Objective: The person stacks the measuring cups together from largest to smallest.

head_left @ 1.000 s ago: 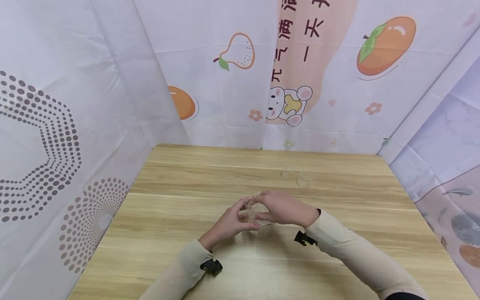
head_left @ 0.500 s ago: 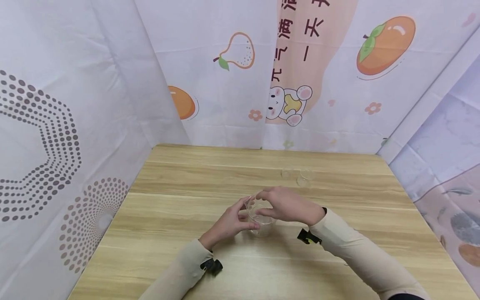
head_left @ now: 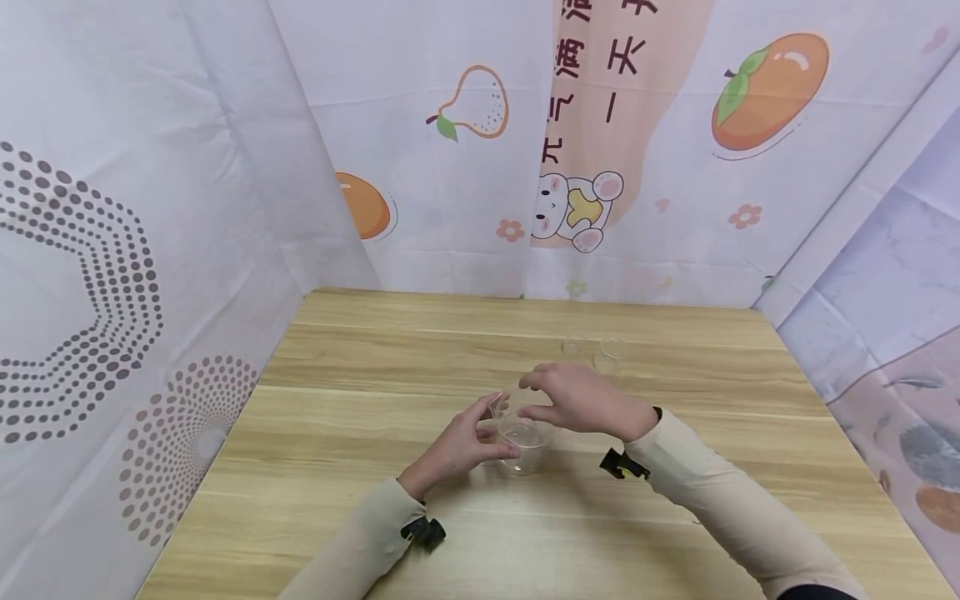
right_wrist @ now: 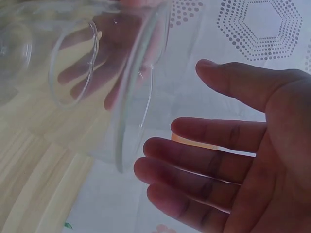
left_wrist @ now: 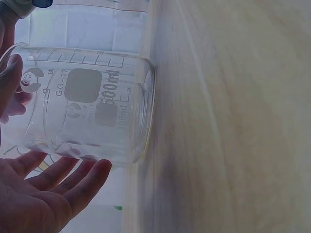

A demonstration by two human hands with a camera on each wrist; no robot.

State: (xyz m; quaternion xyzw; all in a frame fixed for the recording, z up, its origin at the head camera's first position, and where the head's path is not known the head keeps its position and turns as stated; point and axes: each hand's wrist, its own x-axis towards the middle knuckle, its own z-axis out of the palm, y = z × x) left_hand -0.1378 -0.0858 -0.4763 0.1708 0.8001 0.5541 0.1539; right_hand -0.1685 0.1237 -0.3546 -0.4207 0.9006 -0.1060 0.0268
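A large clear glass beaker (head_left: 519, 465), marked 500ml in the left wrist view, stands upright on the table. Inside it is a smaller glass beaker (left_wrist: 108, 116), whose rim shows through the outer wall in the right wrist view. My left hand (head_left: 456, 447) grips the large beaker from the left, thumb on the near side and fingers on the far side. Just up and right of the beaker's rim, my right hand (head_left: 583, 402) holds nothing. Its fingers (right_wrist: 194, 162) are spread and stand apart from the glass.
Two more small clear glass vessels, one (head_left: 573, 345) left of the other (head_left: 609, 357), stand further back on the wooden table (head_left: 360, 350). Printed curtains (head_left: 450, 200) hang behind the table and along both sides.
My right hand has drawn back up and to the right, away from the mouth of the large beaker. My left hand and the beakers stay in place.
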